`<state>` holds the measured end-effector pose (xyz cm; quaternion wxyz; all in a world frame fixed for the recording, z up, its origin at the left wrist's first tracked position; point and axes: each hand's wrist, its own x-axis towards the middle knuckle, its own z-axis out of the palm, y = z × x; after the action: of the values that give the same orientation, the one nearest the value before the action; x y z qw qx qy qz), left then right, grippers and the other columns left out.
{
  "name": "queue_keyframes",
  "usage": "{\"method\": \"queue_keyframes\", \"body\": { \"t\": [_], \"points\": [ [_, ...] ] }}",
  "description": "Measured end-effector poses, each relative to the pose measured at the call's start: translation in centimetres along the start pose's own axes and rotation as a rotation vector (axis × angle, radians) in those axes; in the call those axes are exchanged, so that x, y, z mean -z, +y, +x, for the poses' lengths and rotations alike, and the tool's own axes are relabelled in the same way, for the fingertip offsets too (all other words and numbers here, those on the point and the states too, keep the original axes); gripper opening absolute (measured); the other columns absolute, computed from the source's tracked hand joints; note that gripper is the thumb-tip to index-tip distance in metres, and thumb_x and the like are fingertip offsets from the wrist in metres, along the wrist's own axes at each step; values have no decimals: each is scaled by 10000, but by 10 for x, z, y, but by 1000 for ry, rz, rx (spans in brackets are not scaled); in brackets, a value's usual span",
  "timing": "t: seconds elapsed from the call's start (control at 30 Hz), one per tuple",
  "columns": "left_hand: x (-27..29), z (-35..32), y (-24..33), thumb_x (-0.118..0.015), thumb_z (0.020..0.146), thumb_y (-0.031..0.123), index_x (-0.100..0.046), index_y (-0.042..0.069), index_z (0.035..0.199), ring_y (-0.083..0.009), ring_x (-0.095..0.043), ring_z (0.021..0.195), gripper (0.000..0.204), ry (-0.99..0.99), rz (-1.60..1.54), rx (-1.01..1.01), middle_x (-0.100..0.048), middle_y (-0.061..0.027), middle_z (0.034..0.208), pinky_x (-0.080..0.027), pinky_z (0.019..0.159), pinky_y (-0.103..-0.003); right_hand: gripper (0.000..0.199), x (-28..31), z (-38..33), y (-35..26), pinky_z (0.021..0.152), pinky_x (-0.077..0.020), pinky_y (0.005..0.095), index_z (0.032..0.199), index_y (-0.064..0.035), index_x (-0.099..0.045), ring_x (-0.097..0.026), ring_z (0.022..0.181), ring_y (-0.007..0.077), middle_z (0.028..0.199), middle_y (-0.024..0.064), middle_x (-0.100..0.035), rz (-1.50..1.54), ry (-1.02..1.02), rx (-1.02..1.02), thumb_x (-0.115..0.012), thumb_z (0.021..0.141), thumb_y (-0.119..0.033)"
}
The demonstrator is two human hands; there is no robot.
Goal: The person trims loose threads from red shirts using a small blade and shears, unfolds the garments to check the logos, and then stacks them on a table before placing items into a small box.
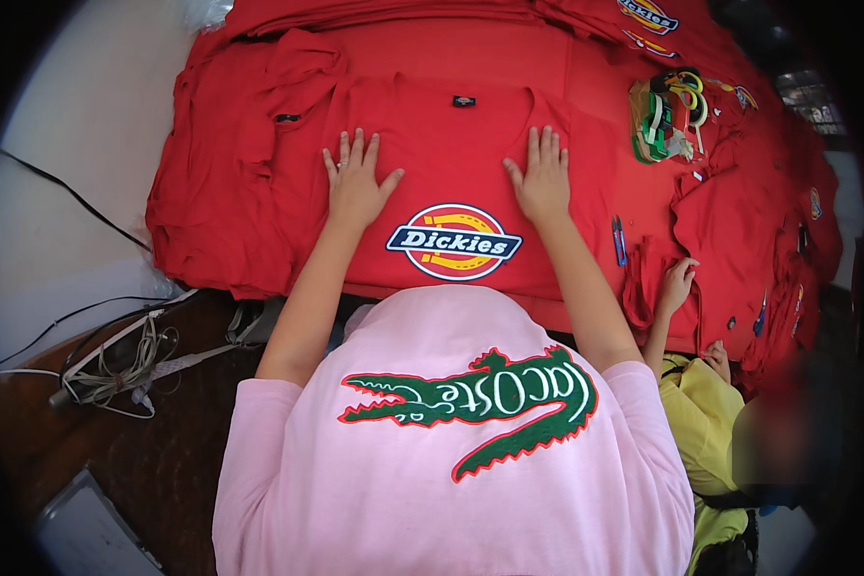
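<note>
Pressing red T-shirt [451, 163] flat | left hand [357, 184], right hand [542, 178]: grip open, holding nothing | shirt spread, unfolded; folding remains

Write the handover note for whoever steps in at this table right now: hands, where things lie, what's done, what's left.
Left hand: open, flat on the red T-shirt, left of its oval chest print.
Right hand: open, flat, right of the print.
The shirt lies face up and spread out atop a stack of red shirts. Blue snips lie to the right; another person's hand touches red cloth there.
Done: shirt smoothed. Left: not yet folded or moved.
</note>
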<state>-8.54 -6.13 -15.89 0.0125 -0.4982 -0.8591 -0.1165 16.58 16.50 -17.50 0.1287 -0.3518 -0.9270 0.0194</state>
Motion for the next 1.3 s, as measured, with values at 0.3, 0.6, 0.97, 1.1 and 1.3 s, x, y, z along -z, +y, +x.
{"method": "queue_keyframes", "body": {
  "t": [0.3, 0.6, 0.97, 1.1, 1.3],
  "points": [
    [14, -187, -4, -601, 996, 501, -372, 136, 1612, -364, -157, 1591, 752, -122, -69, 126, -182, -127, 1729, -143, 1249, -597, 507, 83, -191, -7, 1229, -302, 478, 1465, -125, -549, -395, 1486, 355, 1591, 164, -442, 322, -289, 205, -652, 984, -248],
    [39, -202, -66, -730, 942, 326, -634, 29, 1306, -349, -595, 1203, 480, 95, -263, 446, -676, -149, 1223, -377, 1091, -479, 283, 67, -245, 80, 719, -438, 221, 1089, 4, -679, -487, 785, 66, 944, -4, -556, 887, 74, -789, -828, 877, -108],
    [63, -186, -111, -811, 869, 251, -689, -34, 956, -270, -616, 881, 322, -165, -516, 530, -659, -127, 976, -480, 790, -404, 182, 117, -246, 112, 707, -440, 246, 874, -41, -653, -565, 816, 126, 974, 18, -570, 980, -117, -582, -828, 826, -57],
    [59, -177, -108, -772, 935, 256, -653, 43, 1126, -143, -653, 695, 309, -444, -1041, 758, -717, -71, 932, -489, 620, -288, 301, 126, -238, 82, 544, -438, 174, 1093, -93, -548, -613, 626, 104, 894, -11, -640, 1708, -162, -947, -763, 890, -37],
    [53, -187, -121, -738, 875, 16, -701, 3, 1084, -133, -706, 788, 213, -503, -1117, 596, -755, -80, 926, -525, 691, -264, 170, 99, -239, 107, 669, -549, 275, 1074, 7, -615, -675, 727, 131, 909, 62, -696, 1026, -408, -499, -692, 922, 8]
  ]
}}
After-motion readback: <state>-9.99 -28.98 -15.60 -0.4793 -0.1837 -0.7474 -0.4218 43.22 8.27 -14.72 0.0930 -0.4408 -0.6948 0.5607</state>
